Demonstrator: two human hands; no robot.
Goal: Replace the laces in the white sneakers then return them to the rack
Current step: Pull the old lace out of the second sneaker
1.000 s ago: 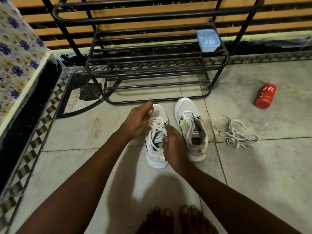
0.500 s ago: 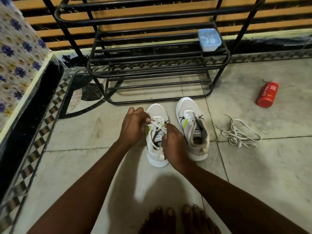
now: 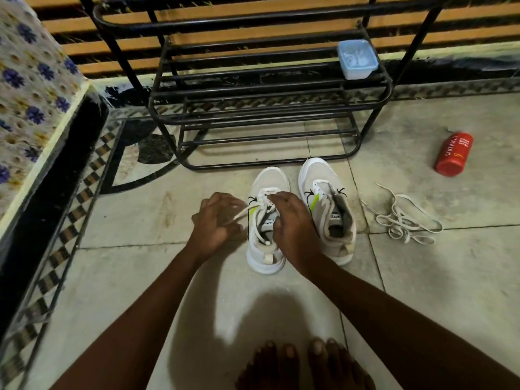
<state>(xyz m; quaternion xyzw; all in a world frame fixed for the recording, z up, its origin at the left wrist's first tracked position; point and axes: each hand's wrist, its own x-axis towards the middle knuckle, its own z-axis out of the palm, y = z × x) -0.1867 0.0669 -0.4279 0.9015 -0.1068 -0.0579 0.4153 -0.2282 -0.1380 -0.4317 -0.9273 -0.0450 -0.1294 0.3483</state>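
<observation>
Sneaker (image 3: 268, 181) lies lengthwise, toe toward rack (image 3: 270, 88), lace (image 3: 239, 215) apparently in left hand (image 3: 216, 220).

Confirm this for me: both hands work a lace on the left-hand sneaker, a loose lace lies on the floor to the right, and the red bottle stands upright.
Wrong on one count: the red bottle lies on its side on the floor, not upright; the head view shows it. The rest stands.
</observation>
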